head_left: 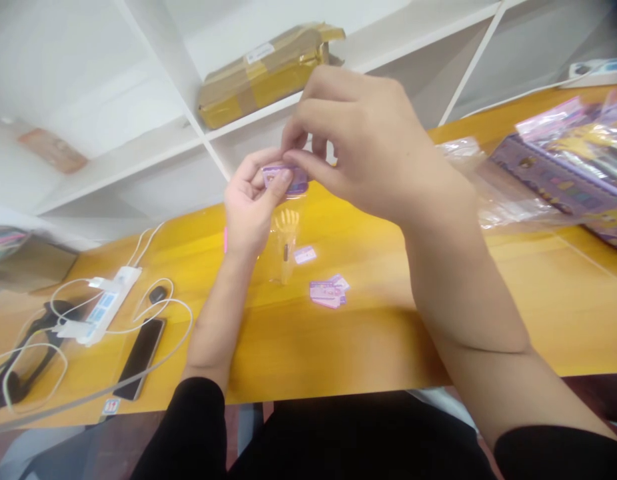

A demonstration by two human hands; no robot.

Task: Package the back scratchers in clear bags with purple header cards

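Purple card (297, 187) held above table (368, 347), clamped under thumb of left hand (251, 200), fingers curled, presumably for steadiness. Right hand (363, 127) pinched nearly closed at card's upper edge; whether anything gripped, cannot be told. Loose cards (327, 292) laid on table, likely for easy reach.

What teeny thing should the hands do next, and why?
I think the right hand might gently pinch the top edge of the small purple printed card, because the left hand holds it and the right fingertips are close together beside that edge.
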